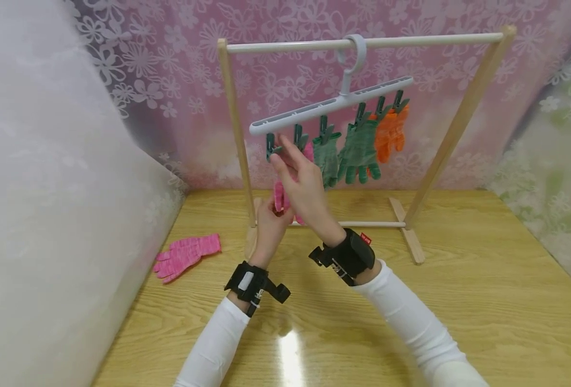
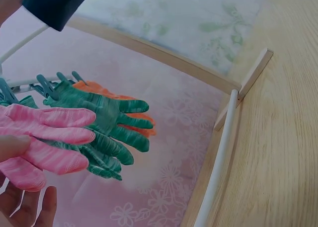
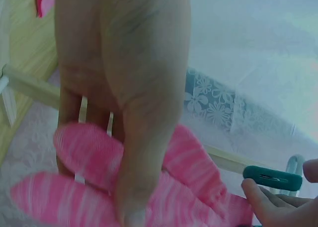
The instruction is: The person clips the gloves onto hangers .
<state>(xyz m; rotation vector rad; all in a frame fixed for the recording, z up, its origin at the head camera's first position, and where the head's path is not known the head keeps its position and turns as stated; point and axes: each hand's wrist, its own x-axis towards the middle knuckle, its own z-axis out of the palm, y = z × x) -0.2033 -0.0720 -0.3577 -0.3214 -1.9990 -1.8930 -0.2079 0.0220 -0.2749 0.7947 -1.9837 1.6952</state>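
My left hand (image 1: 272, 228) holds the fingers of a pink knit glove (image 2: 54, 132), its thumb lying across them. In the head view this glove is largely hidden behind my right hand; pink shows just below the second clip (image 1: 299, 134). My right hand (image 1: 305, 188) is raised under the hanger's left end, thumb and fingertips pinching the leftmost dark green clip (image 1: 270, 146). That clip (image 3: 272, 180) shows close beside the glove's cuff in the right wrist view. A second pink glove (image 1: 187, 257) lies flat on the table, left of my hands.
A white hanger (image 1: 334, 105) tilts from the top rail of a wooden stand (image 1: 452, 134). Green gloves (image 1: 360, 150) and orange gloves (image 1: 391, 134) hang from its clips. The stand's lower rail (image 1: 372, 224) crosses just above the wooden table (image 1: 484, 301). Patterned curtains (image 1: 169, 70) surround it.
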